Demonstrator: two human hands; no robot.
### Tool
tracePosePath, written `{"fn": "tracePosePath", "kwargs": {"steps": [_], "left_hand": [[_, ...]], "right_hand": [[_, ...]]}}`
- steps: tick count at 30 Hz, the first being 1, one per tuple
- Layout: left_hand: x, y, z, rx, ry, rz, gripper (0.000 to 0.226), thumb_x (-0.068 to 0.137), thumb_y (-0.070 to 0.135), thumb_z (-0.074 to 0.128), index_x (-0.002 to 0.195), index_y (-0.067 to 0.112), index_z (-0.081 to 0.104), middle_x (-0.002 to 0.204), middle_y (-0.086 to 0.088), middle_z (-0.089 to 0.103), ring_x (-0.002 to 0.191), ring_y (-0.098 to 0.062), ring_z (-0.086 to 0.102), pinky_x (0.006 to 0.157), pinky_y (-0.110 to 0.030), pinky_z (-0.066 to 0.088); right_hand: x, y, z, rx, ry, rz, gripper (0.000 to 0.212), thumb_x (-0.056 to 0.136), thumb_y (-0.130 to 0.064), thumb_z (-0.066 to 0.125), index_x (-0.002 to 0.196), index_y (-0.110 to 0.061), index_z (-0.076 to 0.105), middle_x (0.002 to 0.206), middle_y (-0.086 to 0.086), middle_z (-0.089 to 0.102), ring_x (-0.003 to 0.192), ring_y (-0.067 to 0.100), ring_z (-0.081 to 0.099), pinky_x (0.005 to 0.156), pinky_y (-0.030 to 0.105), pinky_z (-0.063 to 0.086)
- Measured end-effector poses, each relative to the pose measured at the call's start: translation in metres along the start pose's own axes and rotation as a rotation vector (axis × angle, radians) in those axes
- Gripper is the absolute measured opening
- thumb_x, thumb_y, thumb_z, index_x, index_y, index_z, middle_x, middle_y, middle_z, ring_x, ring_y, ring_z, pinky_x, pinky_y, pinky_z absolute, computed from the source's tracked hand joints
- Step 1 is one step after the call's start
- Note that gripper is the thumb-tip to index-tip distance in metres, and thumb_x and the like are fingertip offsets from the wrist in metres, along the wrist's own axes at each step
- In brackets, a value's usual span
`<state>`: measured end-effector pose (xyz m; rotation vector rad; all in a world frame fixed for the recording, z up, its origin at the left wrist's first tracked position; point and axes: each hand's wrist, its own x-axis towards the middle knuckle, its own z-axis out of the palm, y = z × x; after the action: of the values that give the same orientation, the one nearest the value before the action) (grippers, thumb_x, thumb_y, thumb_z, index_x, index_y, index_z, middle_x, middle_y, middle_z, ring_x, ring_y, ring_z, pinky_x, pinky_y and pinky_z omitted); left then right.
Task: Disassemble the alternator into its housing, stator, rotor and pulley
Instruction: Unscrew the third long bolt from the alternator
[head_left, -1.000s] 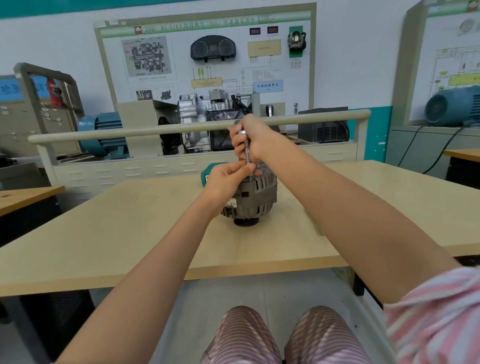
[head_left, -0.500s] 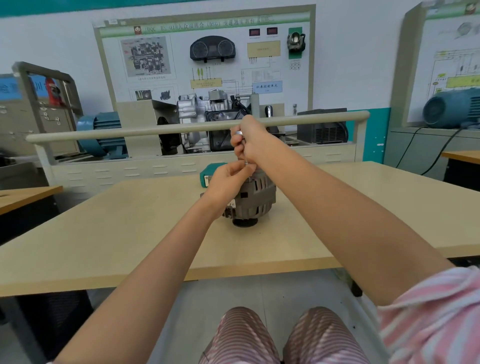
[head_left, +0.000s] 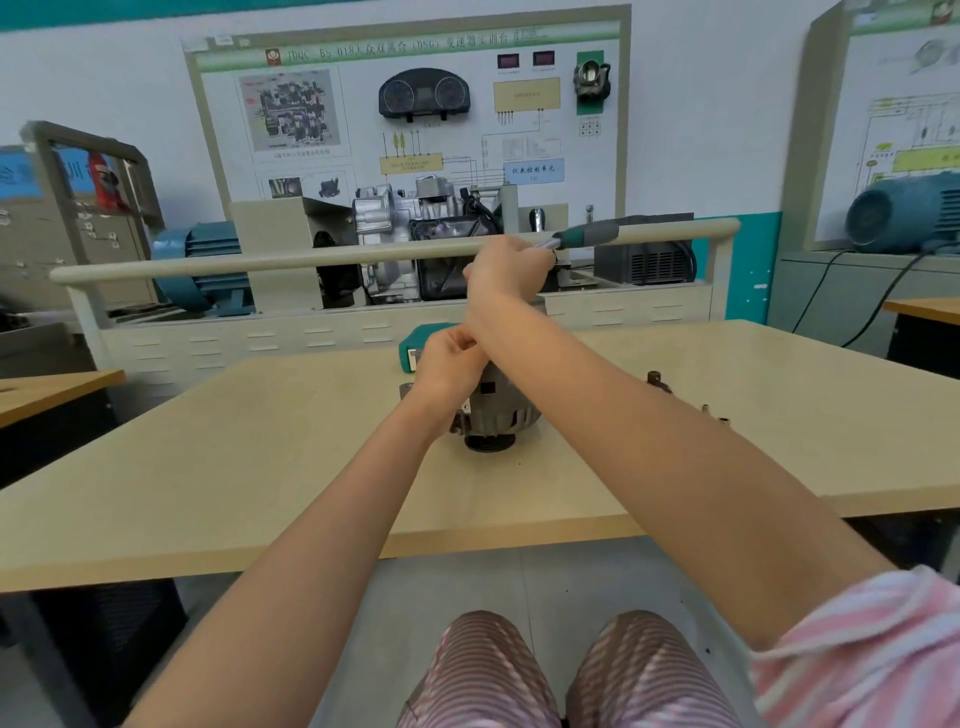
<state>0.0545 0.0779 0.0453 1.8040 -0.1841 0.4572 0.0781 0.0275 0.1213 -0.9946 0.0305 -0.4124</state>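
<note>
- Gripping a tool by its green-and-grey handle (head_left: 587, 234), the right hand (head_left: 506, 273) had its fingers curled round the near end; the handle pointed off to the right, level with the rail behind it, and looked blurred
- the left hand (head_left: 449, 364) sat lower, fingers curled at the top of the alternator (head_left: 498, 413); what they pinched, if anything, could not be told, since the right forearm crossed just over them
- the alternator stood upright near the middle of the table (head_left: 260, 441), its dark pulley (head_left: 488, 443) at the bottom against the tabletop; ribbed grey housing showed between the two arms
- a teal case (head_left: 421, 338) lay on the table just behind the left hand
- a few small loose parts (head_left: 658, 380) lay on the table to the right of the alternator, beyond the right forearm
- a cream rail (head_left: 260, 262) ran across behind the table; past it stood a training board (head_left: 415, 104) with gauges and diagrams, and a blue motor (head_left: 200, 265) at the left
</note>
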Motion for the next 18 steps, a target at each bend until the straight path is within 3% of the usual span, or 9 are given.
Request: {"fn": "tracePosePath", "kwargs": {"steps": [1, 3, 5, 8, 12, 14, 16, 18], "left_hand": [[-0.001, 0.001, 0.001, 0.001, -0.008, 0.003, 0.028, 0.094, 0.007, 0.053, 0.073, 0.02, 0.064, 0.075, -0.001, 0.066, 0.086, -0.025, 0.061, 0.077, -0.039, 0.048], [-0.002, 0.003, 0.001, -0.005, -0.035, 0.013, 0.018, 0.096, 0.016, 0.054, 0.086, 0.021, 0.068, 0.087, -0.003, 0.07, 0.097, -0.027, 0.063, 0.087, -0.044, 0.049], [-0.004, 0.003, 0.001, -0.018, -0.065, 0.023, 0.017, 0.097, 0.024, 0.054, 0.101, 0.018, 0.069, 0.101, -0.005, 0.07, 0.107, -0.029, 0.061, 0.094, -0.046, 0.046], [-0.003, 0.005, 0.0, -0.041, -0.111, 0.015, 0.02, 0.098, 0.027, 0.051, 0.1, 0.02, 0.07, 0.11, -0.005, 0.07, 0.109, -0.027, 0.06, 0.094, -0.042, 0.044], [-0.003, 0.007, -0.004, -0.024, -0.117, 0.006, 0.019, 0.096, 0.028, 0.056, 0.098, 0.017, 0.072, 0.109, -0.008, 0.071, 0.102, -0.026, 0.062, 0.084, -0.035, 0.045], [-0.004, 0.006, -0.003, -0.047, -0.092, 0.026, 0.018, 0.095, 0.025, 0.058, 0.095, 0.015, 0.072, 0.102, -0.007, 0.072, 0.094, -0.021, 0.063, 0.078, -0.031, 0.046], [-0.005, 0.005, -0.001, -0.062, -0.055, 0.032, 0.019, 0.096, 0.023, 0.057, 0.101, 0.012, 0.072, 0.102, -0.007, 0.072, 0.096, -0.021, 0.063, 0.082, -0.035, 0.049], [-0.004, 0.004, 0.001, -0.056, -0.025, 0.02, 0.022, 0.096, 0.02, 0.056, 0.109, 0.008, 0.07, 0.104, -0.01, 0.071, 0.105, -0.028, 0.063, 0.094, -0.047, 0.049]], "right_hand": [[0.002, -0.002, -0.001, 0.015, 0.011, 0.037, 0.025, 0.1, -0.012, 0.031, 0.121, -0.002, 0.038, 0.095, 0.018, 0.063, 0.052, 0.012, 0.047, 0.036, 0.016, 0.035], [0.006, -0.009, -0.003, 0.015, -0.018, 0.142, 0.026, 0.098, -0.01, 0.033, 0.123, -0.008, 0.04, 0.075, 0.012, 0.059, 0.045, 0.01, 0.043, 0.032, 0.016, 0.03], [0.009, -0.016, -0.006, -0.04, -0.134, 0.25, 0.018, 0.095, -0.009, 0.033, 0.103, -0.009, 0.049, 0.056, 0.003, 0.047, 0.034, 0.008, 0.036, 0.029, 0.014, 0.022], [0.019, -0.023, -0.012, -0.152, -0.42, 0.409, 0.034, 0.094, -0.011, 0.026, 0.064, -0.014, 0.042, 0.036, -0.005, 0.035, 0.025, 0.005, 0.027, 0.03, 0.014, 0.017], [0.025, -0.028, -0.017, -0.169, -0.631, 0.515, 0.035, 0.095, -0.009, 0.024, 0.067, -0.015, 0.044, 0.039, -0.01, 0.035, 0.027, 0.003, 0.028, 0.033, 0.015, 0.017], [0.022, -0.026, -0.015, -0.155, -0.583, 0.486, 0.034, 0.094, -0.01, 0.025, 0.067, -0.015, 0.044, 0.039, -0.01, 0.036, 0.027, 0.002, 0.028, 0.032, 0.014, 0.016], [0.016, -0.019, -0.011, -0.112, -0.381, 0.392, 0.029, 0.095, -0.01, 0.028, 0.072, -0.014, 0.045, 0.041, -0.005, 0.04, 0.027, 0.004, 0.031, 0.029, 0.014, 0.017], [0.009, -0.012, -0.008, -0.052, -0.135, 0.199, 0.013, 0.096, -0.009, 0.034, 0.095, -0.014, 0.045, 0.061, 0.006, 0.055, 0.037, 0.007, 0.04, 0.029, 0.015, 0.024]]}}
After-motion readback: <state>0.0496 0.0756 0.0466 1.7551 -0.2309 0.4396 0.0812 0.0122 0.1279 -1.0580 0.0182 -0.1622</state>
